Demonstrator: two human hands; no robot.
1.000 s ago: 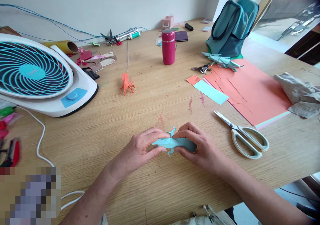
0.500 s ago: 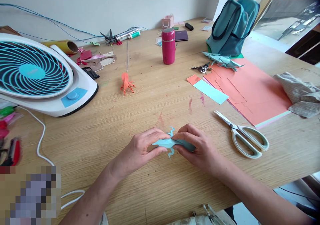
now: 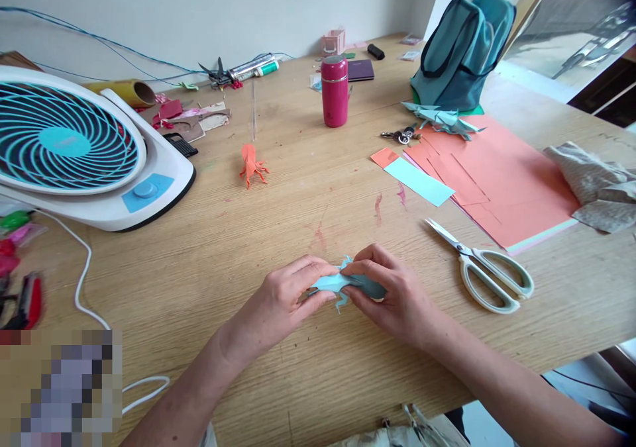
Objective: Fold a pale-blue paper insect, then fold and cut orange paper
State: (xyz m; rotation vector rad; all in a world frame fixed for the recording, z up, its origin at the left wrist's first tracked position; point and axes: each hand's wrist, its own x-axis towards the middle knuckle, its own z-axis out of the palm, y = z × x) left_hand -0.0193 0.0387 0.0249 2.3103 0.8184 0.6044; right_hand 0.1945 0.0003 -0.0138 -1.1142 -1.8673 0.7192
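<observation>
Between my two hands is a light blue origami figure [image 3: 338,282] with thin bent legs sticking out above and below. My left hand [image 3: 293,289] pinches its left end between thumb and fingers. Around the wider right end, my right hand [image 3: 390,288] is closed, thumb and fingertips near the figure's middle. Parts of the paper are hidden by my fingers. To the right lie scissors [image 3: 479,265] with pale handles, blades pointing up and left. An orange origami figure [image 3: 253,165] with several legs stands farther back on the table.
At the left is a white and blue fan [image 3: 69,142] with a white cable. A pink flask [image 3: 334,93] stands at the back. On the right are orange paper sheets [image 3: 517,175], a light blue strip [image 3: 420,181], keys [image 3: 402,136], a folded blue figure [image 3: 444,121], a teal bag [image 3: 462,49] and a cloth [image 3: 603,185].
My left hand has slid slightly right along the blue figure, covering more of its left tip. The right hand stays in nearly the same place.
</observation>
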